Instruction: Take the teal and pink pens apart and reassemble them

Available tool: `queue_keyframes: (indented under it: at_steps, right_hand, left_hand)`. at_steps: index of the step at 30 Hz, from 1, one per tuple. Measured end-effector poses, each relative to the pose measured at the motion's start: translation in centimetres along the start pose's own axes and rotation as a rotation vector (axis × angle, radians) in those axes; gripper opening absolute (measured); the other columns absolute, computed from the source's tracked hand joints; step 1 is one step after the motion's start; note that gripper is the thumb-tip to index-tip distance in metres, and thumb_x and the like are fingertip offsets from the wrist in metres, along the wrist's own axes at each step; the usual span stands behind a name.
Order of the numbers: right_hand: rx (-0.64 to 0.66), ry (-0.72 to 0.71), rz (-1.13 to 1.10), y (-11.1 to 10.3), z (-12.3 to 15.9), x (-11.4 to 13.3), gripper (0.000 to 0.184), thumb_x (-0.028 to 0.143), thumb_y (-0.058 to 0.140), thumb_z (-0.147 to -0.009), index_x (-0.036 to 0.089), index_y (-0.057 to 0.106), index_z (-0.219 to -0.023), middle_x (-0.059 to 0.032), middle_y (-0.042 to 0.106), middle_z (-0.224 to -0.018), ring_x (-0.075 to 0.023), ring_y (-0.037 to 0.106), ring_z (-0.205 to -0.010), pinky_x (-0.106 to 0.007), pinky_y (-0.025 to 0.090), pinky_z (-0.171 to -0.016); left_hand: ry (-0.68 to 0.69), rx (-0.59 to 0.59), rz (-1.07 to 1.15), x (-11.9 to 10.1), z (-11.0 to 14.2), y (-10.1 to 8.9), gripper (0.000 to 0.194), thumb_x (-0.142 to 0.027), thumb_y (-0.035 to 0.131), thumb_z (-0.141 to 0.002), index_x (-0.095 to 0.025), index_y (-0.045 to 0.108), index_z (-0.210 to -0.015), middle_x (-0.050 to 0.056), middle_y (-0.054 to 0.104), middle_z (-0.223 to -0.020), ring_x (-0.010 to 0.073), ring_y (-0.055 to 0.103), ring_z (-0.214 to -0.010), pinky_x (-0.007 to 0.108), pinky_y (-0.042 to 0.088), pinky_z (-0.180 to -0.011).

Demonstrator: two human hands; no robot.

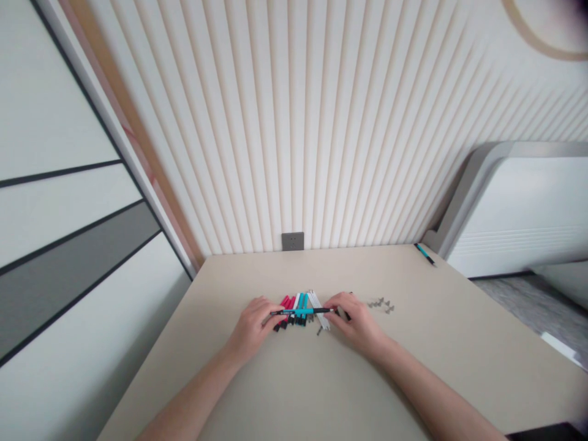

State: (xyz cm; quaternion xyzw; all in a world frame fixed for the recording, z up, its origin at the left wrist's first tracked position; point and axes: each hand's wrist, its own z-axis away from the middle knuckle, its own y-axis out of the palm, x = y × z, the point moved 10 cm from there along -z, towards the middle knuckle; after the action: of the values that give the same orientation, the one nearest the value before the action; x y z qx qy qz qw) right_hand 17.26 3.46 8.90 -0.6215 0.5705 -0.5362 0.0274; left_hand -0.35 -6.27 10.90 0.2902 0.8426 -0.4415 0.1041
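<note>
A blue and black pen lies level between my two hands, just above the table. My left hand pinches its black left end between thumb and fingers. At the other end, my right hand is closed with its fingertips at the pen's tip. Beneath and behind the pen are red barrels, a white barrel and blue barrels, with black pieces at their near ends. Thin white refills lie beside them, partly covered by the pen. A small dark piece shows under my right hand, too hidden to name.
Small silver metal parts are scattered right of my right hand. Another blue and black pen lies at the table's far right corner. The beige table meets a ribbed wall with a socket. A white bed headboard stands at right.
</note>
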Motion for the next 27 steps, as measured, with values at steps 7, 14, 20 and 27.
queue_keyframes:
  at_steps: [7,14,20,27]
  right_hand:
    - [0.061,-0.014,0.043,0.4,-0.2,0.5,0.03,0.036,0.044,-0.097,0.02,0.066,-0.084,-0.0043,0.066,-0.076,-0.0174,0.058,-0.075,-0.033,0.041,-0.078]
    - [-0.019,0.058,0.314,-3.9,-0.6,-2.5,0.027,0.037,0.046,-0.096,0.023,0.064,-0.11,-0.0083,0.067,-0.108,-0.0227,0.057,-0.102,-0.039,0.038,-0.091]
    - [0.033,0.279,0.522,-7.9,1.3,-9.6,0.022,0.043,0.066,-0.079,0.025,0.071,-0.091,-0.0081,0.065,-0.11,-0.0285,0.054,-0.108,-0.047,0.034,-0.093]
    - [0.119,0.329,0.509,-7.3,2.4,-11.7,0.013,0.038,0.069,-0.076,0.027,0.072,-0.081,-0.0072,0.065,-0.108,-0.0314,0.049,-0.116,-0.066,0.012,-0.102]
  left_hand:
    - [0.044,0.037,-0.006,-0.5,-0.1,0.3,0.018,-0.032,0.056,-0.093,-0.019,0.066,-0.087,0.003,0.063,-0.072,0.0157,0.056,-0.07,0.027,0.045,-0.068]
    - [0.04,-0.001,0.01,0.1,0.0,0.1,0.015,-0.031,0.056,-0.093,-0.019,0.065,-0.093,0.003,0.065,-0.077,0.0154,0.058,-0.072,0.026,0.046,-0.068]
    - [0.017,-0.024,0.026,0.6,0.2,0.0,0.015,-0.031,0.056,-0.093,-0.019,0.065,-0.095,0.004,0.066,-0.08,0.0161,0.06,-0.075,0.027,0.048,-0.069]
    - [0.007,-0.014,0.027,0.6,0.1,0.1,0.018,-0.033,0.055,-0.093,-0.019,0.065,-0.094,0.004,0.065,-0.078,0.0163,0.06,-0.074,0.027,0.048,-0.068]
